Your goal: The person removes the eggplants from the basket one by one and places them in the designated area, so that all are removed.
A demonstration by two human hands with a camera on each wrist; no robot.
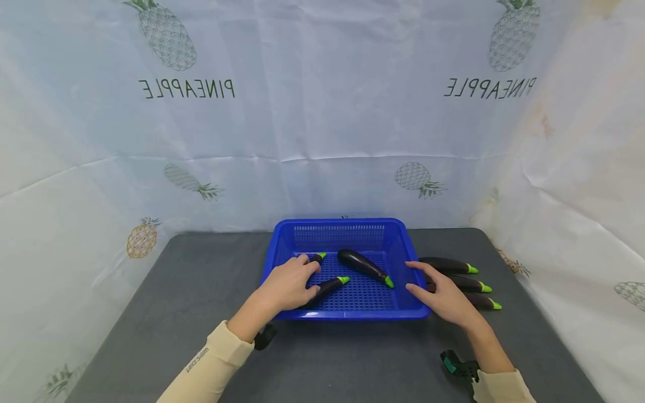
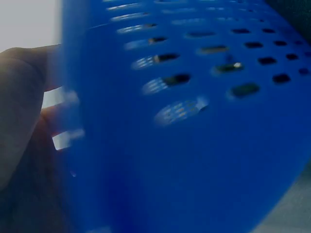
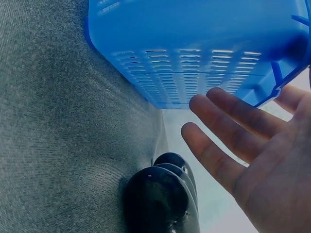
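Observation:
A blue perforated basket (image 1: 347, 315) holds three dark eggplants with bright green stem ends. One eggplant (image 1: 364, 265) lies slanted across its middle. Another eggplant (image 1: 325, 290) runs below my left thumb, and a third eggplant (image 1: 318, 258) shows only its stem end past my left fingers. My left hand (image 1: 289, 284) reaches over the basket's left side, thumb and forefinger spread; what lies under the palm is hidden. At the right rim, my right hand (image 1: 445, 296) has its fingers loosely extended, thumb and forefinger apart, close beside the basket wall (image 3: 194, 39), nothing held.
Outside the basket on the right, several eggplants lie side by side, among them a far eggplant (image 1: 445, 265) and a near eggplant (image 1: 481, 301), partly behind my right hand. Grey cloth (image 1: 201, 313) covers the table. A pineapple-printed curtain (image 1: 322, 123) stands behind and at both sides.

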